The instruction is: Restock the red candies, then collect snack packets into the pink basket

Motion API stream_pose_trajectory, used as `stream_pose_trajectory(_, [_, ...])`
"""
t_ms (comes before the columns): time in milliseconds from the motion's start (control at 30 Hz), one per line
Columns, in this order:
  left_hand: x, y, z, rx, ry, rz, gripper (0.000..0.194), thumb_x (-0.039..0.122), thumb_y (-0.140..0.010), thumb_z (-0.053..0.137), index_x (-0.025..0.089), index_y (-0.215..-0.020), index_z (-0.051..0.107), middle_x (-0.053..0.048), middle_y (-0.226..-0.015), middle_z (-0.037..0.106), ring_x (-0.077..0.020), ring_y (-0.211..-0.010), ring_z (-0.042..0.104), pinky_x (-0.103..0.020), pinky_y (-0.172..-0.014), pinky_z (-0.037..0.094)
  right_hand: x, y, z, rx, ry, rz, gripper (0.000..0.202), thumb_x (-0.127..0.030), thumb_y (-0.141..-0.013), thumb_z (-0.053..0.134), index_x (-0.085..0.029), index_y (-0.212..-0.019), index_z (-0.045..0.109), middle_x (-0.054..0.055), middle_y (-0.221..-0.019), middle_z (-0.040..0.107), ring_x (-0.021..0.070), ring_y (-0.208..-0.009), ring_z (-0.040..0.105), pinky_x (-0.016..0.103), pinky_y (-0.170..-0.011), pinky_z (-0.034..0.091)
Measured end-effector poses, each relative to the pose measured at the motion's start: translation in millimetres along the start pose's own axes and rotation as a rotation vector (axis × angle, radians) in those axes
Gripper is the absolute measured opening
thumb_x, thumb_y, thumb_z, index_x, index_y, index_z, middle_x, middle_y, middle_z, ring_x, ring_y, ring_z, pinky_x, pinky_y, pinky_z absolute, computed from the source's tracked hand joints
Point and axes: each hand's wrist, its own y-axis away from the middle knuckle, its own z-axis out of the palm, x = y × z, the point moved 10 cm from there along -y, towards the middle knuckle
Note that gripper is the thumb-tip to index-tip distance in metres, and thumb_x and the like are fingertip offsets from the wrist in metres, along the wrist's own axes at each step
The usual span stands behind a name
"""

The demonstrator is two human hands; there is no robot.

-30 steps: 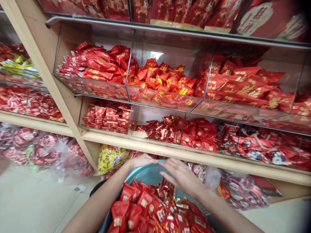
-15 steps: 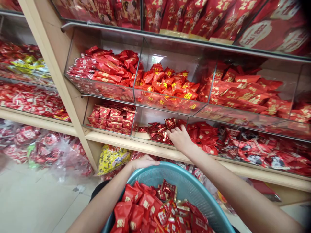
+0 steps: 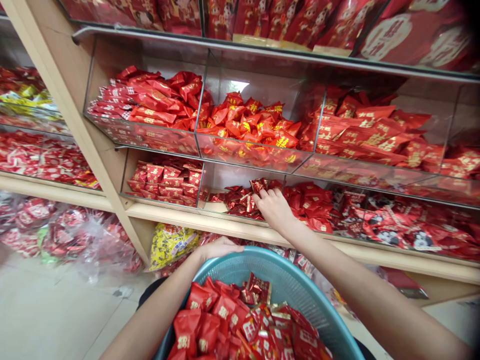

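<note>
My left hand (image 3: 221, 248) is closed over the far left rim of a teal plastic basket (image 3: 311, 285). Red wrapped sweets (image 3: 206, 320) fill much of the basket, some with gold print, and a few shiny dark-red ones (image 3: 257, 289) lie at its far side. Beyond the basket, my right hand (image 3: 274, 209) reaches into a low clear-walled bin. Its fingers curl down, closed on small shiny red-and-gold wrapped candies (image 3: 238, 200); the fingertips are partly hidden among them. Part of that bin's pale floor (image 3: 215, 206) shows on the left.
Clear dividers split the shelves into bins of red packets (image 3: 165, 181). A higher row of bins (image 3: 247, 125) overhangs my right hand. A wooden post (image 3: 71, 100) stands at the left. Below the bottom shelf edge (image 3: 187, 217) lie a yellow bag (image 3: 174, 245) and clear bags of sweets (image 3: 90, 245).
The view has shifted slightly, so the shelves sit a little further left and higher. My right hand's fingers have drawn closer together over the candies. My left hand stays on the rim.
</note>
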Motion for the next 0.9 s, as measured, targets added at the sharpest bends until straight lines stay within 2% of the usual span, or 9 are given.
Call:
stream_pose_trajectory(133, [-2,1,-0.9,-0.001,0.004,-0.006,0.051,0.063,-0.060,0.067,0.013,-0.061,0.066,0.004,-0.052,0.052,-0.0090,-0.050,0.042,-0.025,-0.054,0.035,-1,26,-23,0.112,-0.157,-0.021,0.039,-0.012,-0.089,0.037,-0.010,-0.127,0.047,0.015,-0.108,0.059,0.0282,-0.099,0.054,0.040,-0.086,0.040])
stream_pose_trajectory(233, [-5,0,-3.1,0.009,0.004,-0.006,0.050,0.062,-0.060,0.068,0.012,-0.064,0.068,0.002,-0.054,0.056,-0.0101,-0.052,0.044,-0.025,-0.055,0.037,-6,64,-26,0.168,-0.548,-0.073,0.049,-0.021,-0.089,0.046,-0.017,-0.137,0.036,0.011,-0.117,0.056,0.0242,-0.105,0.052,0.037,-0.091,0.043])
stream_pose_trajectory(300, [-4,-1,-3.6,0.015,0.002,0.005,0.050,0.061,-0.060,0.069,0.012,-0.067,0.069,0.002,-0.057,0.057,-0.0105,-0.054,0.045,-0.025,-0.056,0.037,-17,92,-9,0.119,-0.809,-0.136,0.052,-0.025,-0.089,0.049,-0.027,-0.139,0.032,0.007,-0.125,0.053,0.0210,-0.113,0.050,0.036,-0.096,0.043])
stream_pose_trajectory(367, [-1,-1,-2.5,0.015,-0.011,0.016,0.050,0.061,-0.060,0.069,0.012,-0.065,0.068,0.002,-0.055,0.056,-0.0099,-0.054,0.043,-0.024,-0.054,0.035,-29,114,20,0.025,-0.953,-0.169,0.054,-0.026,-0.089,0.050,-0.032,-0.139,0.030,0.005,-0.128,0.051,0.0195,-0.118,0.048,0.038,-0.100,0.041])
stream_pose_trajectory(500, [7,1,4.1,-0.014,-0.042,0.015,0.050,0.062,-0.064,0.066,0.012,-0.060,0.064,0.005,-0.050,0.048,-0.0085,-0.050,0.038,-0.024,-0.050,0.030,-45,136,84,-0.166,-0.978,-0.139,0.054,-0.021,-0.087,0.050,-0.027,-0.138,0.034,0.007,-0.131,0.050,0.0200,-0.123,0.046,0.039,-0.105,0.038])
stream_pose_trajectory(567, [10,2,7.1,-0.027,-0.047,0.014,0.050,0.062,-0.064,0.065,0.012,-0.060,0.064,0.005,-0.049,0.048,-0.0084,-0.049,0.038,-0.024,-0.050,0.030,-48,138,105,-0.233,-0.940,-0.121,0.054,-0.018,-0.085,0.052,-0.023,-0.137,0.038,0.009,-0.132,0.050,0.0222,-0.124,0.044,0.041,-0.106,0.036])
stream_pose_trajectory(667, [14,3,9.1,-0.032,-0.049,0.010,0.050,0.062,-0.064,0.065,0.013,-0.058,0.063,0.005,-0.048,0.047,-0.0084,-0.049,0.037,-0.024,-0.050,0.031,-51,137,119,-0.275,-0.900,-0.119,0.056,-0.016,-0.083,0.052,-0.022,-0.137,0.039,0.010,-0.132,0.051,0.0238,-0.124,0.045,0.042,-0.106,0.036])
stream_pose_trajectory(900, [9,2,4.6,-0.019,-0.046,0.011,0.051,0.064,-0.061,0.066,0.013,-0.060,0.064,0.005,-0.048,0.049,-0.0083,-0.049,0.038,-0.023,-0.051,0.031,-71,140,126,-0.377,-0.880,-0.131,0.057,-0.017,-0.083,0.048,-0.021,-0.138,0.037,0.010,-0.136,0.046,0.0258,-0.128,0.040,0.040,-0.107,0.033])
